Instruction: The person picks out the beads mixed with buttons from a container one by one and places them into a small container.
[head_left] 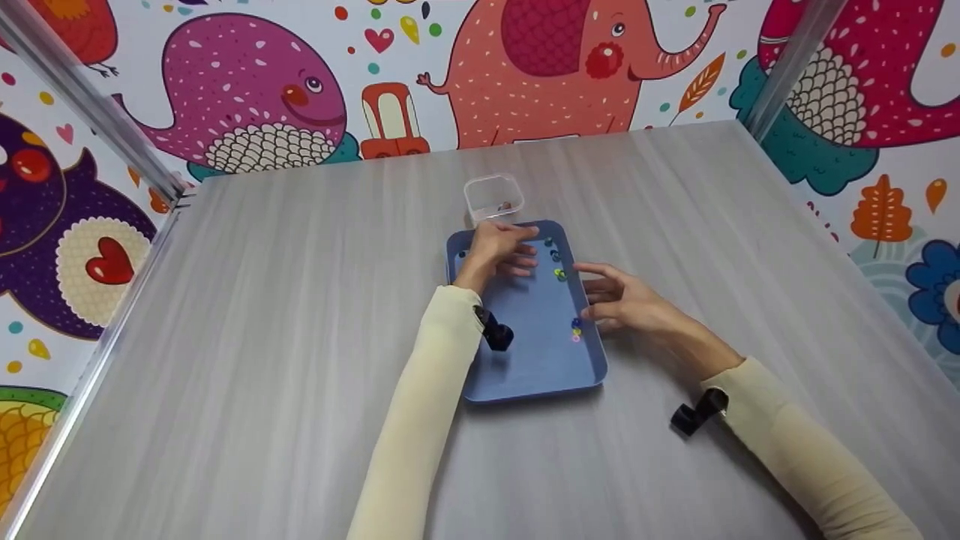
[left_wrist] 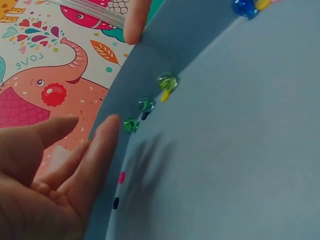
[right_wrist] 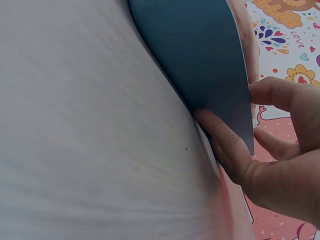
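A shallow blue tray (head_left: pixel 532 360) lies on the table. My left hand (head_left: pixel 495 251) hovers over its far end, fingers loosely extended, with nothing visible between them. Along the right wall sit glass marbles: a green marble (left_wrist: pixel 131 126), a teal marble (left_wrist: pixel 146 103), a yellow-green marble (left_wrist: pixel 167 81) and a blue marble (left_wrist: pixel 245 8). Small oval pieces lie among them, including a yellow piece (left_wrist: pixel 165 96), a pink piece (left_wrist: pixel 122 177) and a black piece (left_wrist: pixel 116 203). Beside the tray, my right hand (head_left: pixel 626 300) touches the outside of the right wall with lightly bent fingers.
Just past the tray's far edge stands a clear plastic container (head_left: pixel 491 196) with a few small items inside. The wood-grain table (head_left: pixel 300 337) is bordered by walls with cartoon animal prints (head_left: pixel 562 82). Each sleeve carries a black wrist camera (head_left: pixel 495 334).
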